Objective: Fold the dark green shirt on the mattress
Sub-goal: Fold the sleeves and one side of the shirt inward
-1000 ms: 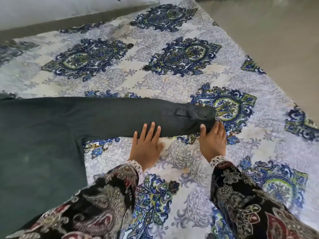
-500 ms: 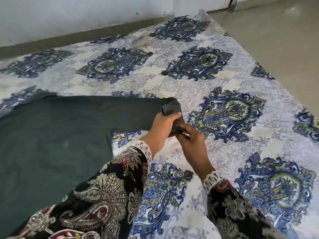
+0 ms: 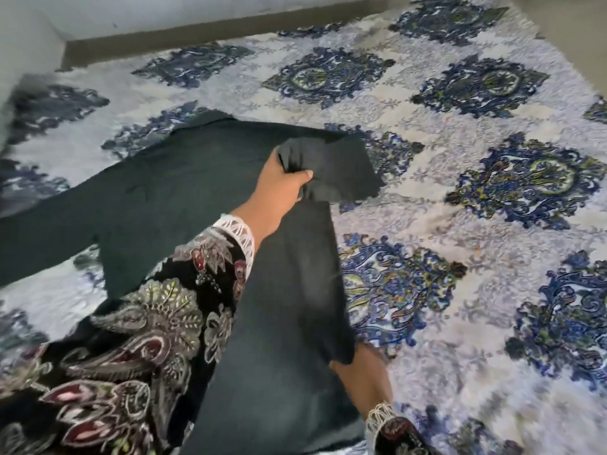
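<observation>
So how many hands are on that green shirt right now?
2. The left hand grips a bunched sleeve end up near the middle of the dark green shirt. The right hand is low down, at the fabric's near edge, partly hidden beneath it.

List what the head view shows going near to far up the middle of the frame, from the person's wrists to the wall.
Right hand at the lower edge of the dark green shirt → left hand gripping the sleeve cuff → bare patterned mattress cover → wall base.
</observation>
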